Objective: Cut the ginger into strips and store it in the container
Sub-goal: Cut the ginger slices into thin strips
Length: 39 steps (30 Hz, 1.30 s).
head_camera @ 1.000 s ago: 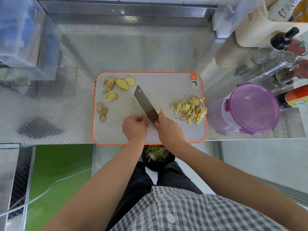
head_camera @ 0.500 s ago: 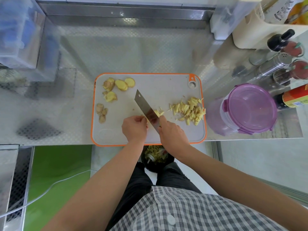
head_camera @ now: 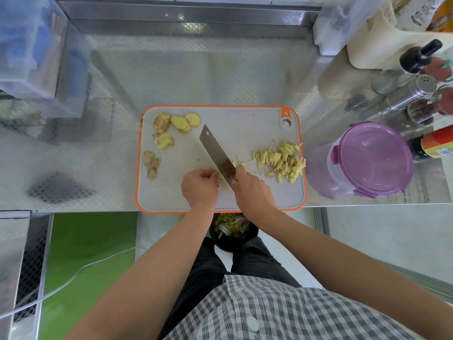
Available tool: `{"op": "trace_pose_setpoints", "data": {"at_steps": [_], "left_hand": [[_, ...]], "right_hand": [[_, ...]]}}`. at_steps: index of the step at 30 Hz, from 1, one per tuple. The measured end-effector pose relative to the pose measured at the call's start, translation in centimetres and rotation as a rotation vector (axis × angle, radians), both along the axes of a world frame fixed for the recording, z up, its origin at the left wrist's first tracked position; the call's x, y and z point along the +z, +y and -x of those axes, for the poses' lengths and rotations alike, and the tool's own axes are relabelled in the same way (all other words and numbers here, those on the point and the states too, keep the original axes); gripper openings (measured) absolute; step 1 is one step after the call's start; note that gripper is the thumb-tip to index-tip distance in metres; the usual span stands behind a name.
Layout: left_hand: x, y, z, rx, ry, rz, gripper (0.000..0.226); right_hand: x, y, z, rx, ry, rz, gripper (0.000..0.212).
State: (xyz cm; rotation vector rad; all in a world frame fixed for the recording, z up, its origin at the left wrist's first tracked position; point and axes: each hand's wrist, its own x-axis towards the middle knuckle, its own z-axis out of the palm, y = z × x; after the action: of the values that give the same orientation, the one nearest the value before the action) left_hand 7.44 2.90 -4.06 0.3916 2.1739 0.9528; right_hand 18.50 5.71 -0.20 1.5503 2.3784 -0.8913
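Just left of your right hand, whose fingers wrap the cleaver handle, your left hand sits curled; what it holds is hidden. Ginger strips lie right of both sets of fingers.

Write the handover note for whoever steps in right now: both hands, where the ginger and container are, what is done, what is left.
Right hand: grips the knife, blade down on the cutting board.
Left hand: fingers curled beside the blade, apparently pinning a small ginger piece, which is mostly hidden.
Done: a pile of strips lies at the board's right side.
Left: the slices at the top left corner are uncut, with knobby bits along the left edge. The container stands right of the board with its purple lid on. Nothing is stored yet.
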Motion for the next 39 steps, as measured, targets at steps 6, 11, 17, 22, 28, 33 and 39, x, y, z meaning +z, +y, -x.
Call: {"op": "trace_pose_setpoints", "data": {"at_steps": [6, 11, 17, 22, 28, 33, 39], "left_hand": [[0.0, 0.1, 0.0, 0.006, -0.013, -0.001, 0.021], [0.1, 0.1, 0.0, -0.010, -0.007, 0.007, 0.014], [0.1, 0.1, 0.0, -0.027, 0.010, 0.004, 0.023], [-0.4, 0.0, 0.1, -0.048, 0.036, 0.002, 0.025], [-0.6, -0.3, 0.2, -0.070, 0.049, -0.028, 0.021], [-0.3, -0.4, 1.3, -0.042, 0.229, 0.023, 0.017], [-0.1, 0.2, 1.1, -0.123, 0.288, 0.004, 0.015]], "right_hand": [[0.6, -0.1, -0.7, 0.050, -0.022, -0.011, 0.015], [0.8, -0.3, -0.6, 0.047, -0.012, 0.006, 0.014], [0.6, -0.4, -0.2, 0.045, -0.045, 0.006, 0.011], [-0.2, -0.4, 0.6, 0.029, -0.064, -0.004, 0.015], [-0.7, -0.4, 0.0, -0.082, 0.076, -0.023, 0.021], [-0.3, -2.1, -0.2, 0.017, 0.112, 0.046, 0.007], [-1.0, 0.0, -2.3, -0.156, 0.082, 0.012, 0.013]]}}
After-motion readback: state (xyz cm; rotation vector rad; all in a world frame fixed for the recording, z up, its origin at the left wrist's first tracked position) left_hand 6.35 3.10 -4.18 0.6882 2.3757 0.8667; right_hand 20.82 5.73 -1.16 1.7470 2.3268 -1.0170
